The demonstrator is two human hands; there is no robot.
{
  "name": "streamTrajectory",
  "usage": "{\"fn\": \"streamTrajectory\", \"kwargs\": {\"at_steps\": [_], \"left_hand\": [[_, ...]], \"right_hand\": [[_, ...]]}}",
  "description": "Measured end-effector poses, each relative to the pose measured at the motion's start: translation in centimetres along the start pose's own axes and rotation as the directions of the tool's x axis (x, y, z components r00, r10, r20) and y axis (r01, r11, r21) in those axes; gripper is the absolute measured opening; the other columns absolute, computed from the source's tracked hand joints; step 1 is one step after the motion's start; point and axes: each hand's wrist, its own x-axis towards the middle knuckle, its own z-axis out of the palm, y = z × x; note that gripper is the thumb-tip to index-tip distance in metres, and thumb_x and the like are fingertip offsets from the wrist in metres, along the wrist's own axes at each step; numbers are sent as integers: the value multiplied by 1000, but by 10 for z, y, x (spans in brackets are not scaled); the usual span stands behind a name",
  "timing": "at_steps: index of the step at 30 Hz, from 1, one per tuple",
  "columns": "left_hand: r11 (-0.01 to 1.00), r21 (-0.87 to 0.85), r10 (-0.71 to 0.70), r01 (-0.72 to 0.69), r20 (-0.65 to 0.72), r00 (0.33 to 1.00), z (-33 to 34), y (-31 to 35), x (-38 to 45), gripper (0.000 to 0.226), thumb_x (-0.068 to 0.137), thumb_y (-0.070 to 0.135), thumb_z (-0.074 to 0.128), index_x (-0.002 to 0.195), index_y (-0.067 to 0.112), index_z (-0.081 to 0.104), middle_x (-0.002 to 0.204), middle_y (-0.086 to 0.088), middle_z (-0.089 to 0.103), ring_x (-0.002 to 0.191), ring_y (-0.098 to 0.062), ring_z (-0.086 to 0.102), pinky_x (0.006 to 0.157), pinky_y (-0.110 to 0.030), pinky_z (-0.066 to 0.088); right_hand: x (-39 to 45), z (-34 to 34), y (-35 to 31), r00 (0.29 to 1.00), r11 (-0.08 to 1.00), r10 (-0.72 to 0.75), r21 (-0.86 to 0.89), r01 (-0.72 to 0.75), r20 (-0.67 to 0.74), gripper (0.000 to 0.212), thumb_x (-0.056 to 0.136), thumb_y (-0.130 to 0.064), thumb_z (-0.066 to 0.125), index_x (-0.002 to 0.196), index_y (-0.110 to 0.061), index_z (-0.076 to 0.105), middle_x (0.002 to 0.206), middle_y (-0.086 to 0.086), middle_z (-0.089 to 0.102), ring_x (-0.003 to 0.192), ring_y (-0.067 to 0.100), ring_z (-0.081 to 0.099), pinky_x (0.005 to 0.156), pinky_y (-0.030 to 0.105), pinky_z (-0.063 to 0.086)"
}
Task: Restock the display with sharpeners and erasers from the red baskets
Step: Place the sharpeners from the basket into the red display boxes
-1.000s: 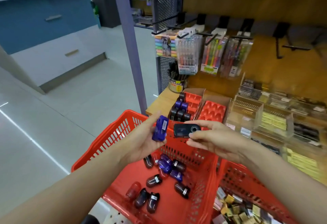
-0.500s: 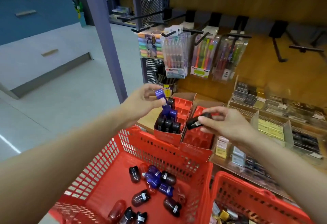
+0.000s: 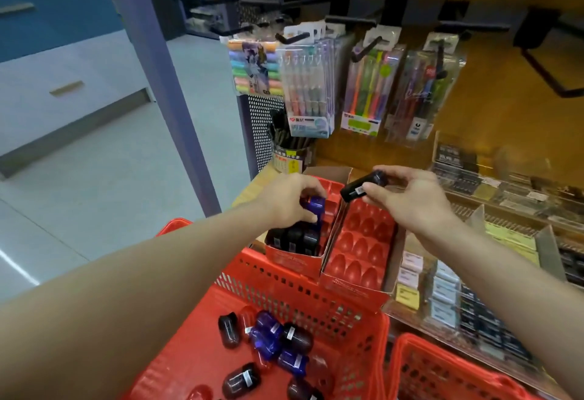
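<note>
- Far left: a blue-and-grey drawer cabinet (image 3: 63,89) is standing on the pale floor, with a purple post (image 3: 164,83) rising beside it.
- Lower centre: the left red basket (image 3: 316,301) is sitting below the shelf edge; loose black and blue sharpeners (image 3: 268,336) are lying scattered on its bottom.
- The left hand (image 3: 286,198) is reaching over the left display box (image 3: 294,260), fingers curled round a blue sharpener (image 3: 314,206) and holding it at the box's tray, just above a row of black sharpeners (image 3: 294,238) standing in the front slots.
- Whether the blue sharpener is already seated in a slot: cannot tell, the fingers are covering its lower part.
- Above, pen packs (image 3: 308,83) are hanging from black hooks; a pen cup (image 3: 290,153) is standing behind the boxes.
- Right of centre: the right display box (image 3: 357,292) is lying touching the left one, its red moulded slots showing bare.
- The right hand (image 3: 410,200) is hovering over the far end of that box, thumb and fingers pinching a black sharpener (image 3: 361,186), tilted, barcode label facing the camera, not touching the tray.
- Right: clear shelf trays (image 3: 505,210) are holding small packaged stationery, too blurred to identify.
- Bottom right: the second red basket (image 3: 442,371) is sitting beside the first; its contents are out of view.
</note>
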Motion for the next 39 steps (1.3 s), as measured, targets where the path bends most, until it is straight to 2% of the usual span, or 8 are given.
{"fn": "streamTrajectory", "kwargs": {"at_steps": [5,15,19,22,29,32,35,39], "left_hand": [[998,-64,-8,5,-43,999,10,-1,2,42,75,19,85,114,20,71,104,6,65,100,-15,62,93,-31,50],[987,-155,-47,45,-12,999,16,-10,6,38,73,12,86,107,20,71,102,3,68,97,-16,63,91,-32,52],[983,-167,-63,70,49,997,18,-15,6,36,77,23,83,111,21,71,109,3,69,101,-13,62,91,-26,49],[976,-206,-60,71,59,996,15,-19,6,26,87,33,72,111,22,74,114,6,70,108,-9,60,99,-27,46],[941,-329,-132,81,-137,982,29,-26,2,10,78,29,81,76,28,71,86,9,70,86,-10,64,85,-30,52],[936,-345,-131,74,-144,981,29,-27,0,7,78,31,81,81,28,75,88,11,71,88,-7,64,84,-27,51],[960,-279,-41,-14,-192,981,25,-30,-4,13,84,27,76,96,22,78,100,8,72,97,-8,63,91,-24,48],[953,-301,-89,-16,-331,939,20,-45,-16,14,86,19,74,100,21,77,105,8,69,101,-9,61,92,-19,47]], "right_hand": [[3,5,7,1000,997,23,76,-23,11,38,84,-9,76,120,-15,66,85,-3,71,70,11,74,76,30,61],[11,10,11,999,998,-37,-46,36,-22,36,83,-12,77,117,-18,66,77,-10,69,59,-3,68,56,10,52],[18,19,8,992,969,-125,-221,115,-34,38,80,-18,80,114,-22,64,101,-6,68,74,5,69,77,20,54],[27,28,3,990,948,-141,-291,129,-19,36,79,-24,81,111,-26,66,104,-8,66,80,5,65,77,19,47],[40,38,-8,988,941,-145,-302,152,45,38,79,-23,82,114,-28,68,106,-5,69,89,12,68,87,30,56],[38,42,-7,985,899,-159,-403,173,68,38,80,-26,80,116,-27,69,105,-5,69,92,11,64,83,21,48],[37,49,-6,992,900,-100,-418,124,80,37,82,-24,79,117,-24,69,101,0,72,96,16,67,91,27,52],[39,63,-4,982,868,-102,-468,165,158,38,83,-21,78,119,-21,67,110,4,71,99,19,67,95,33,53]]}}
